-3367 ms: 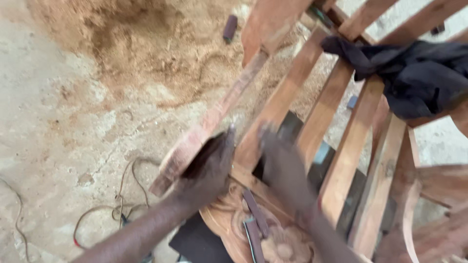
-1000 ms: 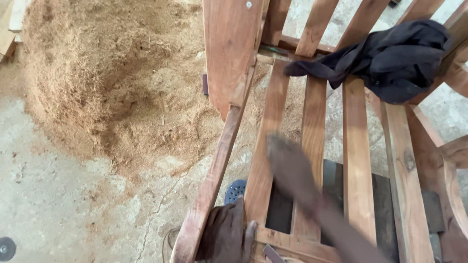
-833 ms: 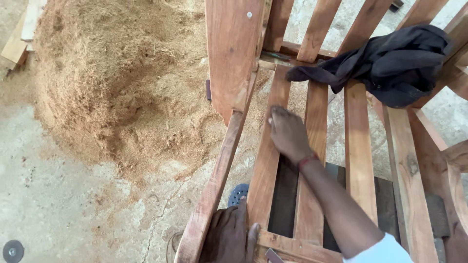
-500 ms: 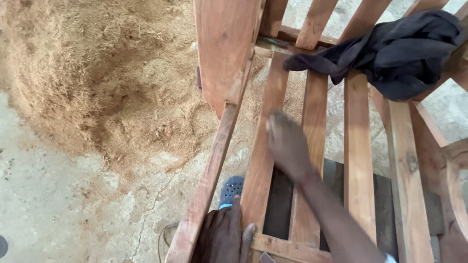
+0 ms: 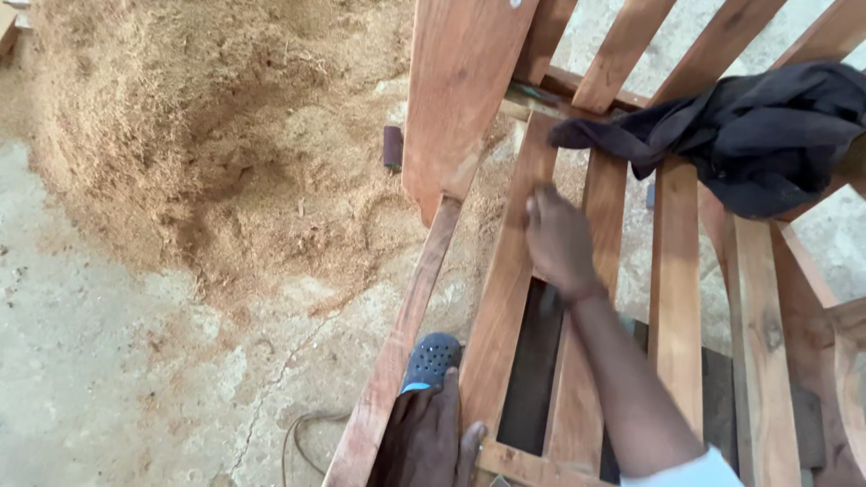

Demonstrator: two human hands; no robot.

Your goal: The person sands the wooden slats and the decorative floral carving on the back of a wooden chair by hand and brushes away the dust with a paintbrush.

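Right hand (image 5: 559, 239) flat, fingers closed, pressed on slat (image 5: 514, 271) of bare wooden frame (image 5: 677, 298); left hand (image 5: 428, 442) clasping side rail (image 5: 397, 343); sawdust pile (image 5: 207, 135) alongside, sanding apparently midway.

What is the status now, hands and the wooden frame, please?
Right hand flat on a slat of the wooden frame. Left hand grips the frame's bottom rail. Dark cloth draped over the upper slats; sawdust pile alongside.

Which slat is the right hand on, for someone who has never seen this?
Start at the wooden frame beside the sawdust pile. Of its long slats, take the leftmost slat, the one running from the dark cloth toward the camera. It alone has the right hand pressed flat on it.
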